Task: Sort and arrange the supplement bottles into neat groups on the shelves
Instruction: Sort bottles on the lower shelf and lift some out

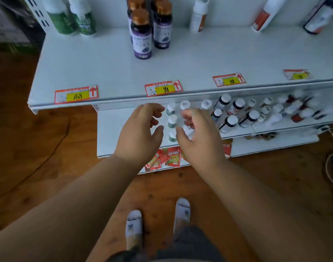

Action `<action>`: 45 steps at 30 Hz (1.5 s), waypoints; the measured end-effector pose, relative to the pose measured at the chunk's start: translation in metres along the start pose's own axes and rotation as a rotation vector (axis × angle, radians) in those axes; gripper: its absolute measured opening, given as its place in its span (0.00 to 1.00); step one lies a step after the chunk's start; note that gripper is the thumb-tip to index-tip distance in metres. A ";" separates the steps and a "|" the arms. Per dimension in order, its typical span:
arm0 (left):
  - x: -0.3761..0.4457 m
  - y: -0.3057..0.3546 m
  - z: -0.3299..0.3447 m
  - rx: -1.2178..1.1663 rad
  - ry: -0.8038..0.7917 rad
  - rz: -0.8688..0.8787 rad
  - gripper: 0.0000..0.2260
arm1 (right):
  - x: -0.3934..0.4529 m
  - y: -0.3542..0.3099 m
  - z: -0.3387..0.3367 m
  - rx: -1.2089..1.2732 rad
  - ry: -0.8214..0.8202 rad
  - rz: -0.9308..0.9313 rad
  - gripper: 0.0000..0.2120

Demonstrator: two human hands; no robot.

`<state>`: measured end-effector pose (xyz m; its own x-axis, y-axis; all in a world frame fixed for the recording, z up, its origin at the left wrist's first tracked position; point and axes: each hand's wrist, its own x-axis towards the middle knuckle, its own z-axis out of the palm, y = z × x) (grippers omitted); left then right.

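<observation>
Supplement bottles with white caps stand on the middle shelf [112,129], and both hands are down among them. A short column of three small green-labelled bottles [172,121] shows in the gap between the hands, one behind another. The left hand [141,133] hovers just left of this column with its fingers loosely curled and its thumb spread, holding nothing that I can see. The right hand [198,133] is just right of the column, its fingers bent around a small white-capped bottle [188,130], though blur makes it hard to tell how firm the grip is. More white-capped bottles [185,104] stand behind the hands near the back of the shelf. Further right on the same shelf is a loose crowd of dark bottles with white caps [249,117], some tilted, and beyond them a blurred jumble of white and red ones [298,110].

On the top shelf [105,69] stand purple-labelled bottles with bronze caps [142,35], grouped close together, with two green-and-white bottles [82,17] to their left and white bottles [198,16] to their right. Price tags [76,95] lie along its front edge. Red sachets [167,157] lie on the bottom shelf below the hands. The person's feet in white socks [133,225] stand on the wooden floor [39,148].
</observation>
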<state>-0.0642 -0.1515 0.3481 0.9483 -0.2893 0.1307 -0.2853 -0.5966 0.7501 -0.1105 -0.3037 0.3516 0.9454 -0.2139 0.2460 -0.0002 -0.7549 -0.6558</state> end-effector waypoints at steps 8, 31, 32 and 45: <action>-0.022 -0.085 0.117 0.049 -0.093 -0.125 0.19 | -0.035 0.122 0.076 0.030 -0.112 0.102 0.16; 0.040 -0.225 0.288 -0.207 -0.021 -0.371 0.17 | -0.006 0.285 0.241 0.298 -0.111 0.353 0.13; 0.032 -0.215 0.276 -0.238 -0.022 -0.413 0.16 | -0.010 0.272 0.231 0.318 -0.106 0.365 0.13; -0.143 0.018 -0.033 -0.369 -0.071 -0.490 0.10 | -0.090 -0.030 -0.030 0.502 -0.496 0.091 0.32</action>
<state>-0.2003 -0.0962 0.3648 0.9417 -0.1045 -0.3198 0.2598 -0.3779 0.8886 -0.2053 -0.2804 0.3704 0.9857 0.1350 -0.1011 -0.0489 -0.3449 -0.9374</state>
